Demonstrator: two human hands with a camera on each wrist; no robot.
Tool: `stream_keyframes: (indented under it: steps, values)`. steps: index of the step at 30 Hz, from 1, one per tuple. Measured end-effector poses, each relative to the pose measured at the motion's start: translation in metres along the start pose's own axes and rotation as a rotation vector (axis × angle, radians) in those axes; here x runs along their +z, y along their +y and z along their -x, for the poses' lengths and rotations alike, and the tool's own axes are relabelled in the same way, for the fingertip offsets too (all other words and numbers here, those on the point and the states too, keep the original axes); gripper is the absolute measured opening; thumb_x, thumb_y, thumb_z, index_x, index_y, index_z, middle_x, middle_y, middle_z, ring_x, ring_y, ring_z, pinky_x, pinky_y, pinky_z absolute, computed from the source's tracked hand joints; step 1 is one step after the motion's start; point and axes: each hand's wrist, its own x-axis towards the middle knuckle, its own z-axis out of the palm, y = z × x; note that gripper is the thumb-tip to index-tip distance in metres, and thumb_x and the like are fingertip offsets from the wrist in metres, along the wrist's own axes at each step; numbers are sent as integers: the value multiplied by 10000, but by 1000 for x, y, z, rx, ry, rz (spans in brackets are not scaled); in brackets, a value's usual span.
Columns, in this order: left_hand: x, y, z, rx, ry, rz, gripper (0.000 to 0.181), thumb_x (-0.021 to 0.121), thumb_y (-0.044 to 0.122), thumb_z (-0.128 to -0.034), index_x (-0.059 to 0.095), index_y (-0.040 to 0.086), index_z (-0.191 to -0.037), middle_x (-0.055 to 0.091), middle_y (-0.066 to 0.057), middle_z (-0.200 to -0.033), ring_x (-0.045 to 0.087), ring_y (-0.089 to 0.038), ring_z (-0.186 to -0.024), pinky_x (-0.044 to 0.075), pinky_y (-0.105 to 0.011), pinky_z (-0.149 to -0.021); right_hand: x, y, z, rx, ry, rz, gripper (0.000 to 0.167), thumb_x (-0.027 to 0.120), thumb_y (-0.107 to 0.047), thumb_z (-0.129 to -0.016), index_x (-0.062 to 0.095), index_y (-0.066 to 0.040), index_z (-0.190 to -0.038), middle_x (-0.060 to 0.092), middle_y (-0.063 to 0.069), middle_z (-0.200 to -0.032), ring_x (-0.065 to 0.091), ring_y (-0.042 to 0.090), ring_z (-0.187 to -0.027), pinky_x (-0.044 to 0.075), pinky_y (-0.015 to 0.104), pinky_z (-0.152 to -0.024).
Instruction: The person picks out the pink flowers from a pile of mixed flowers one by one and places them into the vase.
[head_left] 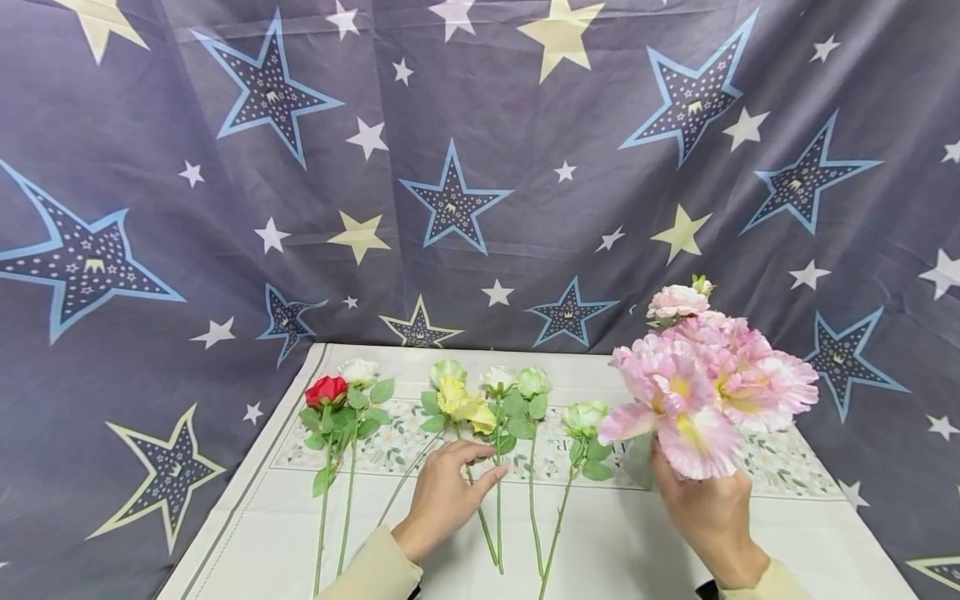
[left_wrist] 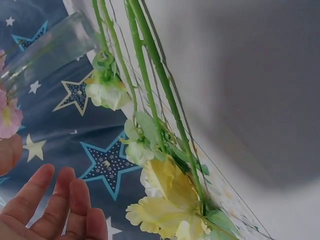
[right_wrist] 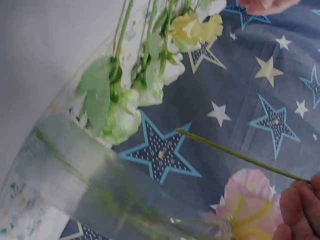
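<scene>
My right hand (head_left: 708, 512) is below a cluster of pink flowers (head_left: 697, 383). In the right wrist view its fingers (right_wrist: 300, 207) pinch a green flower stem (right_wrist: 240, 159), whose bare end is outside the clear vase (right_wrist: 115, 185). Other stems show inside the vase; the head of the held stem cannot be made out. My left hand (head_left: 450, 492) hovers over the stems by a yellow flower (head_left: 461, 402), fingers loosely extended and holding nothing. The left wrist view also shows those fingers (left_wrist: 65, 200) apart from the yellow flower (left_wrist: 167, 197).
To the left lie a red rose (head_left: 326, 390) and a white rose (head_left: 360, 371). Several pale green and white roses (head_left: 533, 382) lie along the middle, and another pale green rose (head_left: 585, 417) nearer the vase. A white table (head_left: 247, 533) with a floral strip meets a starry curtain (head_left: 495, 100).
</scene>
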Motion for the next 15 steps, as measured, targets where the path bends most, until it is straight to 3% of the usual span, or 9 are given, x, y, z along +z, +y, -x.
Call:
stream_keyframes:
  steps: [2,7,15]
  values:
    - [0,-2,1,-8,2,-7,252,832,362,-869,789,232,-1080,747,90,-1081,688,-173,-1038,535,-449,-936,-2,1,-6,17,17,-23,543,648,-385,-916,623,136,-1065,681,279,-945,645,436,-815,374,59,-982]
    - [-1,-7,3,-24,-3,-14,251,844,342,-859,790,231,-1077,749,86,-1063,690,-170,-1009,541,-439,-913,-5,3,-18,4,73,-23,511,654,-360,-903,625,132,-1038,664,298,-951,607,448,-870,355,88,-1028]
    - [-2,-10,5,-31,-29,-6,231,818,366,-883,787,236,-1072,746,79,-1055,676,-166,-983,539,-413,-848,-9,1,-39,-44,131,3,369,599,-300,-945,640,56,-856,633,179,-739,589,383,-755,360,117,-949]
